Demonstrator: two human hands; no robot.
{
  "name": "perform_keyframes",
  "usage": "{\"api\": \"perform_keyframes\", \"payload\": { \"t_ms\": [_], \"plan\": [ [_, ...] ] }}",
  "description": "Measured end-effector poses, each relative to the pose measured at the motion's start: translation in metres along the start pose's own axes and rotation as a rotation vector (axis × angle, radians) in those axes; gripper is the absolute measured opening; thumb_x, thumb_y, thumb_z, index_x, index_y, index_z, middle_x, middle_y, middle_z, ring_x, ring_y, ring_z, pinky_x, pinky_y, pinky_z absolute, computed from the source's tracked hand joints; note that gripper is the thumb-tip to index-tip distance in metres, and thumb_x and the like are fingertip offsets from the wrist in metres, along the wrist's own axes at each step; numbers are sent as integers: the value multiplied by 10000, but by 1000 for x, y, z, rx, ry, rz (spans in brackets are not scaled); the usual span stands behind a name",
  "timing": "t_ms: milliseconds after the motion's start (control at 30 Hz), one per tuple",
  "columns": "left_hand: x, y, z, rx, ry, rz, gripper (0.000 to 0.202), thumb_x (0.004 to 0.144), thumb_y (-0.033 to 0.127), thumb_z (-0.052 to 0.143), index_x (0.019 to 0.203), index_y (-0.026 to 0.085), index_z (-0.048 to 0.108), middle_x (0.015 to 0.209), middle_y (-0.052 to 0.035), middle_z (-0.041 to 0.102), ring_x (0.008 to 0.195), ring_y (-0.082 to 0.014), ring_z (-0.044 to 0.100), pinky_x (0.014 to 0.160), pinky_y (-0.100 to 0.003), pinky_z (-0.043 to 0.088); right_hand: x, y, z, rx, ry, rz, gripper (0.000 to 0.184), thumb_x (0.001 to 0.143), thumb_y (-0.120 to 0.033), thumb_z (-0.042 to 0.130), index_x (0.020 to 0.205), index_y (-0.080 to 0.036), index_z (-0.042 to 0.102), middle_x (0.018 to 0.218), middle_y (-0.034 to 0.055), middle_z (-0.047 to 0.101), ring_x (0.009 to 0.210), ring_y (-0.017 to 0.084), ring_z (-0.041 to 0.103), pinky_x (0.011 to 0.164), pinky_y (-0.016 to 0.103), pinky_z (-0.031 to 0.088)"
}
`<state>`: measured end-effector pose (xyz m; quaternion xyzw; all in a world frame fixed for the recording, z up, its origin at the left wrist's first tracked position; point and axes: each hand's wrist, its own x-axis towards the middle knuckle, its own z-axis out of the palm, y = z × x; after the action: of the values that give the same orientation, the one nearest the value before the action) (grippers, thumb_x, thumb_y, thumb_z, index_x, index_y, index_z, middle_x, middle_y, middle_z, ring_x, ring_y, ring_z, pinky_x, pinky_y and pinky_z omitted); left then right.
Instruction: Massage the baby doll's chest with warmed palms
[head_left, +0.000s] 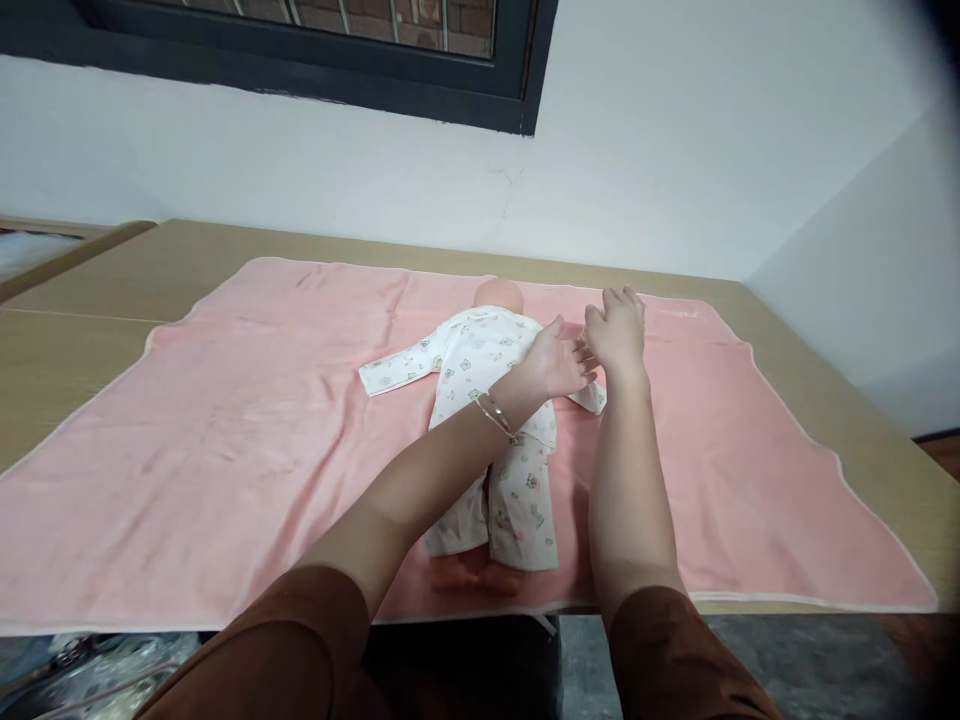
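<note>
Brown sleeves (289, 640) are cropped; left forearm (431, 475) part-hides doll (480, 350).

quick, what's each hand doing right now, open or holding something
Left hand: open, fingers extended.
Right hand: fingers bent; can't tell if holding anything.

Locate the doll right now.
In the head view, the doll lies near the centre on the pink blanket, head toward the wall, with the left forearm crossing in front of it.
</note>
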<state>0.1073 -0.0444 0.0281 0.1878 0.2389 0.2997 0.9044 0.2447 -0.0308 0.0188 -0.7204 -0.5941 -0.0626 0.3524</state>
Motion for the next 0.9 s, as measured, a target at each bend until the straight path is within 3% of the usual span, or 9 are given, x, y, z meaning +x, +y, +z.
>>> {"api": "perform_keyframes", "payload": {
  "t_ms": [100,233,367,467,533,667,833,900],
  "plan": [
    [-23,12,-20,305,39,37,679,1059,685,212,1150,226,706,1142,-188,775,1130,-306,780,932,-438,644,-2,-5,-1,-7,12,41,600,965,-294,435,1496,-70,600,1611,264,556,1610,417,357,1292,753,215],
    [-62,37,-32,683,88,248,756,1041,721,158,1228,289,750,1229,-170,792,1352,-327,707,1089,-519,592,-8,-33,-4,-42,78,57,579,989,-352,453,1512,-150,598,1669,237,488,1659,444,250,1255,865,70],
    [-86,45,-24,765,117,394,761,1055,739,201,1295,257,739,1301,-165,781,1471,-364,611,1183,-574,545,-23,-78,0,139,-60,-70,569,1084,-463,341,1529,-228,608,1662,167,528,1646,377,335,1314,790,69],
    [-87,39,-20,739,115,521,766,1097,702,158,1371,229,694,1362,-154,750,1523,-368,556,1215,-585,529,-39,-106,7,248,-160,-97,635,1124,-523,225,1609,-253,535,1708,125,481,1668,330,309,1357,696,152],
    [-82,34,-21,754,140,611,742,1121,666,142,1406,230,671,1374,-145,736,1538,-363,540,1219,-578,532,-49,-120,9,259,-171,-112,665,1130,-549,188,1703,-282,393,1775,97,375,1698,307,234,1364,648,211],
    [-77,37,-28,865,236,726,655,1143,623,203,1411,257,676,1386,-131,723,1565,-366,509,1221,-562,524,-69,-141,2,297,-176,-115,696,1133,-520,115,1778,-264,167,1843,72,203,1727,259,111,1393,594,183],
    [-87,54,-19,1010,294,785,702,1164,541,105,1464,255,672,1528,-140,639,1641,-384,379,1154,-594,523,-91,-169,-11,323,-238,-249,734,1127,-527,69,1783,-204,130,1840,75,203,1730,256,66,1411,547,170],
    [-84,53,-16,1044,277,841,685,1161,550,119,1517,269,633,1614,-125,574,1668,-386,304,1157,-609,507,-92,-171,-13,461,-215,-270,750,1124,-534,92,1776,-174,184,1825,62,252,1726,272,72,1414,530,146]
  ]
}}
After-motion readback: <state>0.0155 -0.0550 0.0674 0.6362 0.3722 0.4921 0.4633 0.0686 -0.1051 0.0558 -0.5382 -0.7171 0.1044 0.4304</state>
